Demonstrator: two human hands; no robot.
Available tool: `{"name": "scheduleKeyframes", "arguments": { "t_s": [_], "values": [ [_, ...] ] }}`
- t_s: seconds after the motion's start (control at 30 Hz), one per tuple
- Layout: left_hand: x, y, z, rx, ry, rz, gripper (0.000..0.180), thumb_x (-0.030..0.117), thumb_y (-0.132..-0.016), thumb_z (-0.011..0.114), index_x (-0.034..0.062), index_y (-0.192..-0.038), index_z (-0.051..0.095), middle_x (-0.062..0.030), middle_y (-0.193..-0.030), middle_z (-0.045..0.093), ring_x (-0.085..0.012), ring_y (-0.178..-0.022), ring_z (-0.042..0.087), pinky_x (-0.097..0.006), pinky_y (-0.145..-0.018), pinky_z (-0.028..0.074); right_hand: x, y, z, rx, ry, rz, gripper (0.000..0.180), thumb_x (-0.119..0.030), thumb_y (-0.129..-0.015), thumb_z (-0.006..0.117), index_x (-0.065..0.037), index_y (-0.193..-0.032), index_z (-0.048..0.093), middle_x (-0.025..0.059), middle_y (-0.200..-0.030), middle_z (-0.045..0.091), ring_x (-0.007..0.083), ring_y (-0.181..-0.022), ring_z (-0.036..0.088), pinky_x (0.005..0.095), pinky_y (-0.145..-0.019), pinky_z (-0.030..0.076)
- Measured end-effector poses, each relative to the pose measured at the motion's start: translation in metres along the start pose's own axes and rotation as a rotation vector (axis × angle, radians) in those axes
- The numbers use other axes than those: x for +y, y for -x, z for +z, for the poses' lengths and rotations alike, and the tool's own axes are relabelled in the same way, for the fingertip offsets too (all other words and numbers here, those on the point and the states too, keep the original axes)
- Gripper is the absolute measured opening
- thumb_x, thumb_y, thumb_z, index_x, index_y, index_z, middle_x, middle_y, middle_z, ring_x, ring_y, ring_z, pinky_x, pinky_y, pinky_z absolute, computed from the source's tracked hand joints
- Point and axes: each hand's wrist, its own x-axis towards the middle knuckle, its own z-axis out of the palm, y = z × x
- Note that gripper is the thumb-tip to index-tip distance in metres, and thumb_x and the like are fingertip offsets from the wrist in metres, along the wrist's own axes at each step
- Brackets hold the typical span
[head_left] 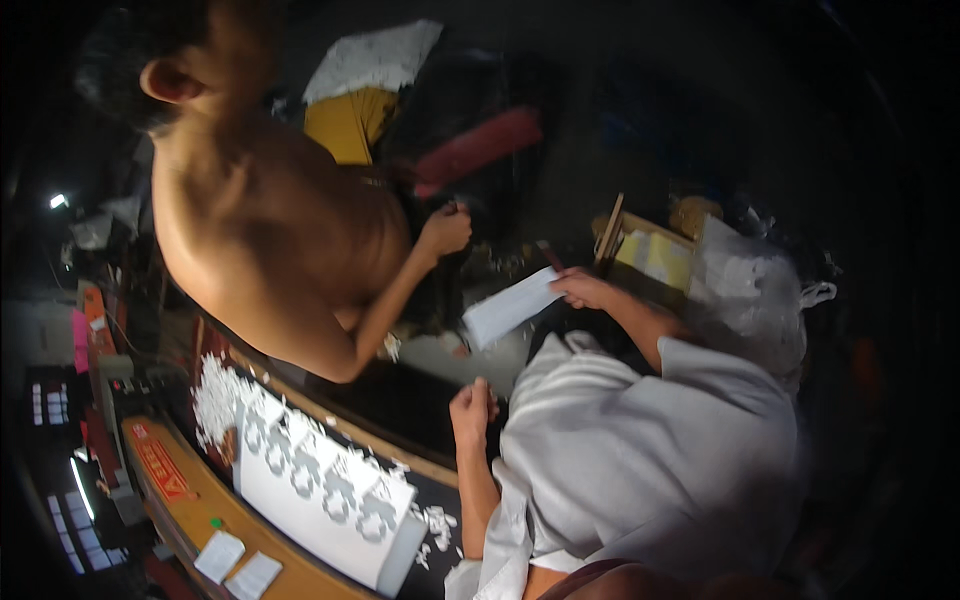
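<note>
My right hand (580,286) is closed on one end of a folded-looking white sheet of paper (512,308). A dark, slim stick-like object (550,256) juts out from the same grip; its kind is too blurred to tell. My left hand (473,408) is held beside the long table's edge with its fingers curled; whatever they may hold is hidden. On that table lies a white panel (305,510) with a row of grey printed or cut-out shapes (338,495). Small white scraps (222,398) are heaped and strewn around it.
A bare-chested person (270,230) stands across from me, one hand (446,230) curled. Near my right arm are a wooden box (655,228) with yellow paper and a clear plastic bag (745,275). An orange-brown beam (190,500) carries two white cards (220,556).
</note>
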Motion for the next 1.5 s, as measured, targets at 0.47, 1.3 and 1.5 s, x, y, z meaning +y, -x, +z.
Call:
{"name": "scheduleKeyframes", "arguments": {
  "t_s": [0.47, 1.3, 1.5],
  "values": [
    [0.012, -0.055, 0.024, 0.044, -0.068, -0.11, 0.032, 0.034, -0.108, 0.07, 0.0056, -0.096, 0.074, -0.0018, -0.079, 0.071, -0.0097, -0.059, 0.063, -0.026, -0.053, 0.05, 0.059, -0.05, -0.116, 0.762, -0.406, -0.072, 0.009, -0.017, -0.091, 0.07, -0.012, -0.094, 0.064, 0.0, -0.064, 0.052, 0.0147, -0.044, 0.043, 0.0347, -0.039, 0.031],
    [0.151, -0.302, -0.016, -0.466, -0.398, -0.071, 0.02, 0.025, -0.107, 0.07, 0.0067, -0.109, 0.076, -0.0024, -0.08, 0.072, -0.0094, -0.06, 0.062, -0.024, -0.053, 0.047, 0.076, 0.002, 0.002, 0.847, -0.627, -0.13, 0.018, -0.022, -0.095, 0.071, -0.013, -0.083, 0.062, -0.0031, -0.063, 0.052, 0.0098, -0.04, 0.039, 0.03, -0.039, 0.028],
    [0.193, -0.361, -0.053, -0.461, -0.462, -0.043, 0.023, 0.026, -0.106, 0.068, 0.0056, -0.111, 0.076, -0.0031, -0.082, 0.072, -0.0103, -0.06, 0.061, -0.026, -0.052, 0.047, 0.077, -0.006, 0.041, 0.943, -0.835, -0.063, 0.013, -0.019, -0.096, 0.073, -0.013, -0.099, 0.062, -0.0015, -0.069, 0.052, 0.0092, -0.046, 0.038, 0.0297, -0.041, 0.027]
  ]
}}
